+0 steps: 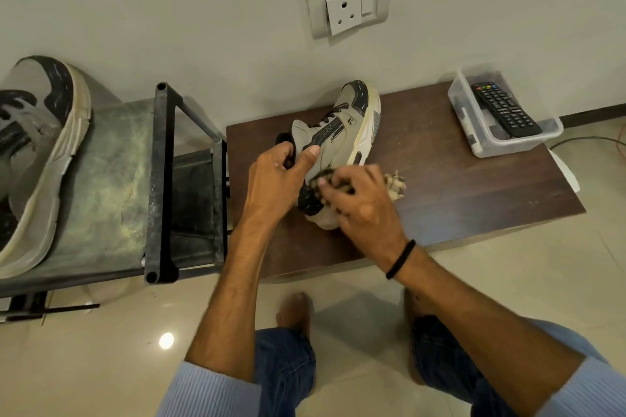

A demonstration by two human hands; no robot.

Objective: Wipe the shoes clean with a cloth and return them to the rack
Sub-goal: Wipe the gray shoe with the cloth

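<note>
The wiping step is in hand; the shoe (342, 132) lies tipped on its side on the brown bench (457, 186), toe toward the wall, heel toward the person, sole facing right. The left hand (277, 179) grips it at the collar, fingers (284, 150) curled into the opening, thumb laid along the upper; the right hand (362, 203) has its fingers bunched round the cloth (394, 184) and presses it against the heel; so both hands are closed on something. The other shoe (37, 162) sits on the top shelf of the rack (162, 179), just left of the bench; whether it is clean I cannot tell.

The next move, as I judge it, is to turn the shoe under the cloth so the midsole and toe get wiped, then carry it across to the shelf beside its mate; that calls for a firm hold at the collar, since the shoe is bulky.

The upper looks like grey-tan fabric with black trim and dark laces; the midsole is thick, cream and scuffed; the cloth is pale, soft and crumpled, ragged at its edge; the bench is smooth dark wood-grain, flecked with marks; the rack is black metal tube, its shelf a mottled, dusty greenish sheet; the floor is glossy tile.
</note>
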